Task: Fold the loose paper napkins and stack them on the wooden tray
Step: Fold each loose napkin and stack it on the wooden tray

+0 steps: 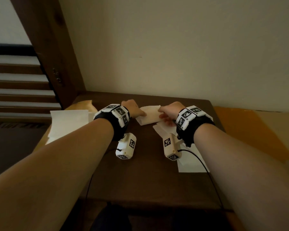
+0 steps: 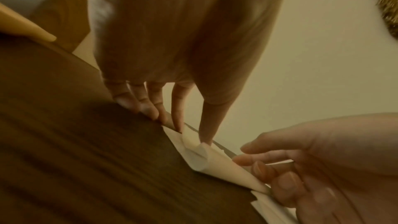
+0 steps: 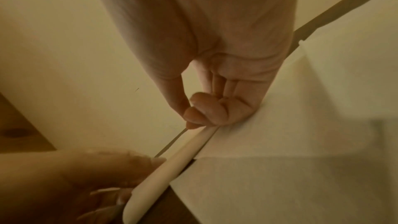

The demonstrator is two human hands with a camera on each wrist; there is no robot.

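Note:
A white paper napkin lies partly folded at the far middle of the dark brown table. My left hand pinches its left end between thumb and index finger, the other fingertips down on the table. My right hand pinches the right end between thumb and fingers. The rolled fold runs between both hands. Loose flat napkins lie under my right wrist. At the left a light wooden tray holds a flat white napkin.
A pale wall rises right behind the table's far edge. A dark wooden post and slats stand at the far left. An orange-brown surface adjoins the table on the right. Black cables trail from both wrists.

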